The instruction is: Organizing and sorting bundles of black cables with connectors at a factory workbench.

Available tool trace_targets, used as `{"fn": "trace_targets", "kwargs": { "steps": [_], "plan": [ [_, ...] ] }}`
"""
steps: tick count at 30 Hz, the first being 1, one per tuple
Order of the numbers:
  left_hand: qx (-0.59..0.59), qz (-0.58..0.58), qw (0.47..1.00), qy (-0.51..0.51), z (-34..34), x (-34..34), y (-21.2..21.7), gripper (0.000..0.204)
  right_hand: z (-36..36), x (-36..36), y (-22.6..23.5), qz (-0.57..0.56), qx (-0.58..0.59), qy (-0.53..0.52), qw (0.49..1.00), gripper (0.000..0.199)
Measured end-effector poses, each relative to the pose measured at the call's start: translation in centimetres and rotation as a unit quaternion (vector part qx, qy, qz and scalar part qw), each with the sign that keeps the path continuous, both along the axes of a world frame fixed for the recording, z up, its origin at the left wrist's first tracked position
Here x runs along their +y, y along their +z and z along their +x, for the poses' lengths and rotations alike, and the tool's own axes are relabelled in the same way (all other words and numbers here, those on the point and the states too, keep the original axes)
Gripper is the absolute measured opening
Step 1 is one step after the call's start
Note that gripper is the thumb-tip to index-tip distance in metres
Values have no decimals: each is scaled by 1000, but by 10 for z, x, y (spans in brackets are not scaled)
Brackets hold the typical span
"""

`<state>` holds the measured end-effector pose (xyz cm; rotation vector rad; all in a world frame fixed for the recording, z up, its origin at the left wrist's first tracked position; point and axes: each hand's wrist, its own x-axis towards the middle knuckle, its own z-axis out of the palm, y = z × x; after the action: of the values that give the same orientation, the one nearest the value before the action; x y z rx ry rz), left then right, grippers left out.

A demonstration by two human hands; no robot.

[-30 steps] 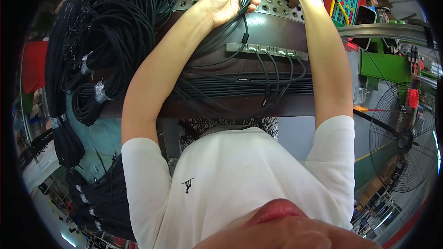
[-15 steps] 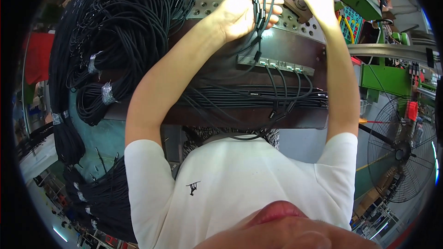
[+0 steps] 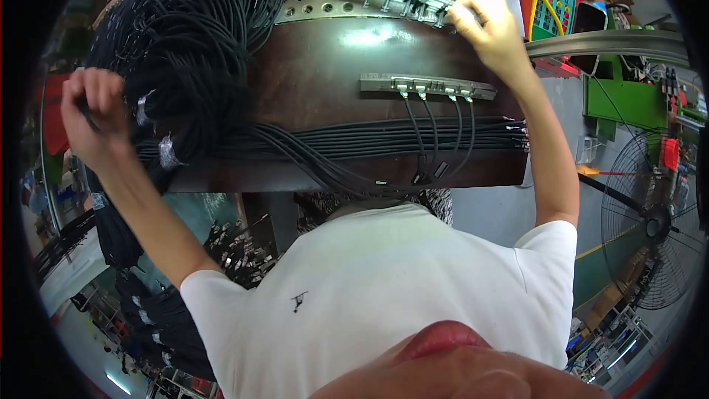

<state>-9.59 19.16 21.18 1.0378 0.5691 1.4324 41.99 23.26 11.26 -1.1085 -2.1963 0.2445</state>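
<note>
My left hand (image 3: 97, 114), smeared by motion, is out at the far left beside the big pile of black cables (image 3: 199, 29). Its fingers are curled round dark cable strands, whose far ends blur into the pile. At the upper right my right hand (image 3: 489, 28) closes on the right end of a slotted metal bar fixture (image 3: 399, 1), which lies tilted on the perforated plate. Nearer to me, a second metal bar fixture (image 3: 377, 83) lies on the dark brown table, with several cable plugs (image 3: 422, 94) seated in it.
A row of black cables (image 3: 332, 137) runs along the table's front edge. The perforated metal plate (image 3: 306, 0) is at the back. To the right are a green machine (image 3: 628, 107), a curved metal rail (image 3: 613, 43) and a caged fan (image 3: 653, 222). More bundled cables (image 3: 166, 325) hang at lower left.
My left hand has swung from the perforated plate to the far left, taking cables away from there. My right hand has come nearer to the metal bar fixture, now in plain sight.
</note>
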Motion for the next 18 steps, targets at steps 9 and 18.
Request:
{"fn": "trace_targets", "kwargs": {
  "steps": [9,18],
  "plan": [
    [507,-61,852,115,95,-27,-42,51,-7,-84,-1,6,-104,-3,995,41],
    [154,-349,869,-316,277,-70,-82,52,-37,-48,5,-20,23,25,999,22]
  ]
}}
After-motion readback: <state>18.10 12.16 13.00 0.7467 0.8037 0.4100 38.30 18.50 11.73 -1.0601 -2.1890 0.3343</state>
